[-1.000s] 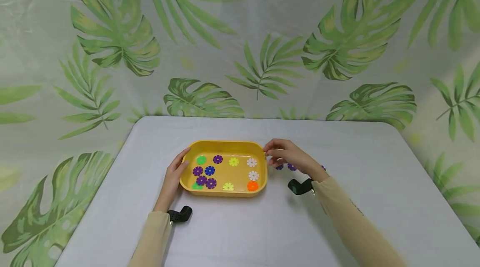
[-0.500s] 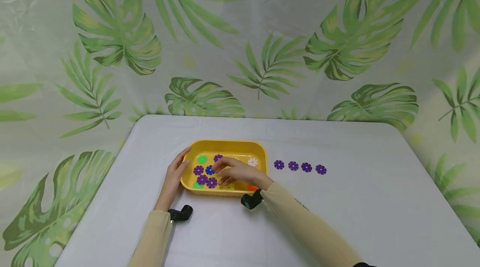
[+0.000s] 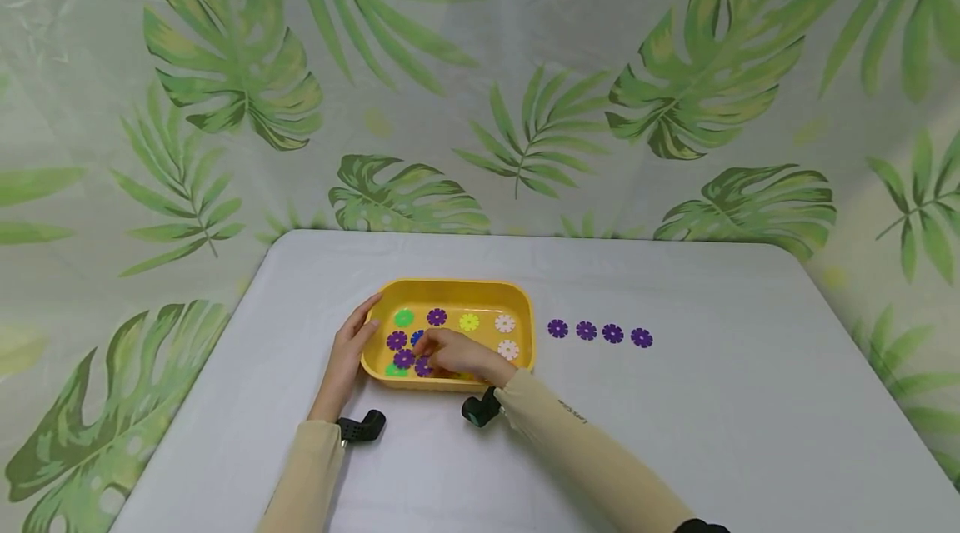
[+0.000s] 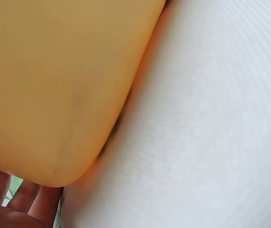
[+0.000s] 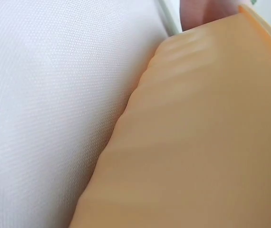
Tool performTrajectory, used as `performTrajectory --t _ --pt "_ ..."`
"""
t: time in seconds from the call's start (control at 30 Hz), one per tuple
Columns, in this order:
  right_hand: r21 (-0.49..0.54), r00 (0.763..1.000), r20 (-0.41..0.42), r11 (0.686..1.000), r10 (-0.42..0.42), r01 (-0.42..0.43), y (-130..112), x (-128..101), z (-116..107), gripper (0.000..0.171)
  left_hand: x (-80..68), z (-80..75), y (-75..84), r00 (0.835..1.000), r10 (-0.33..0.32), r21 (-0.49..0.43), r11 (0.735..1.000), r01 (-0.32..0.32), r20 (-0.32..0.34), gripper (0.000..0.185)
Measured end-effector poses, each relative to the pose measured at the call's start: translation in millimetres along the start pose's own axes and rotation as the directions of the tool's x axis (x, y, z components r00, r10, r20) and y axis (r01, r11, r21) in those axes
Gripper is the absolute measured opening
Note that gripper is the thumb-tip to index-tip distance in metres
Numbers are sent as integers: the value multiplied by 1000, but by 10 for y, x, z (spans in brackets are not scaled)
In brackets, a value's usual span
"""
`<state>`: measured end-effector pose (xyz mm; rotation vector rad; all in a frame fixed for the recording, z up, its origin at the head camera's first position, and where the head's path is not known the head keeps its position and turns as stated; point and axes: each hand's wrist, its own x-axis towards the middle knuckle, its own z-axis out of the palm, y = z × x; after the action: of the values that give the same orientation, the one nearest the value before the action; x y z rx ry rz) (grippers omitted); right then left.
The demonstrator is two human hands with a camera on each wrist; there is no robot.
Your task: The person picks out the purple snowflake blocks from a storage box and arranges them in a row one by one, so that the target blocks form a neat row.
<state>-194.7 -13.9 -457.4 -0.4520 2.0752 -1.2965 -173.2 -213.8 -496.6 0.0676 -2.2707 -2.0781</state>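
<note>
2 hands [image 3: 457,354] at yellow tray [image 3: 525,300], purple discs [image 3: 598,333] outside.

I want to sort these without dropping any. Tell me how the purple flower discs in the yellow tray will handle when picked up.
The purple flower discs look thin and flat, so probably light and stiff. Lying flush on the yellow tray floor, they may be fiddly to lift; the right hand would likely need fingertips at an edge. Flat ones shouldn't roll, as the row on the table suggests.

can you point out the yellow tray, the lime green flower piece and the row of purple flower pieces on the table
yellow tray [image 3: 450,287]: head view, far rim.
lime green flower piece [image 3: 404,318]: head view, its middle, inside the tray's far left corner.
row of purple flower pieces [image 3: 587,331]: head view, second piece from the left.
</note>
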Motion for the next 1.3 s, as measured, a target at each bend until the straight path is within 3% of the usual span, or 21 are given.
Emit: performTrajectory --t 0.2,0.37,0.6,0.93,1.13,1.3 --pt "-101 999 -48 995 -11 6 14 19 31 6 -5 -5 6 1000 -22 -6 1000 22 3 43" --pt "-67 998 -61 998 -27 22 16 -5 -16 7 -50 8 135 999 -30 -26 999 30 20 43" --pt "-18 989 -70 991 -131 130 -8 -147 -276 11 -130 37 296 999 -31 -18 999 31 34 44" --pt "108 983 -117 983 -139 152 159 -543 -991 21 -113 27 234 999 -36 -37 999 37 32 45" --pt "88 966 -242 990 -89 113 522 -830 -1521 26 -21 -5 27 1000 -27 -40 999 28 16 43" --pt "91 946 -322 993 -40 73 898 -1148 -1910 29 0 -3 -31 1000 0 -44 999 0 6 43"
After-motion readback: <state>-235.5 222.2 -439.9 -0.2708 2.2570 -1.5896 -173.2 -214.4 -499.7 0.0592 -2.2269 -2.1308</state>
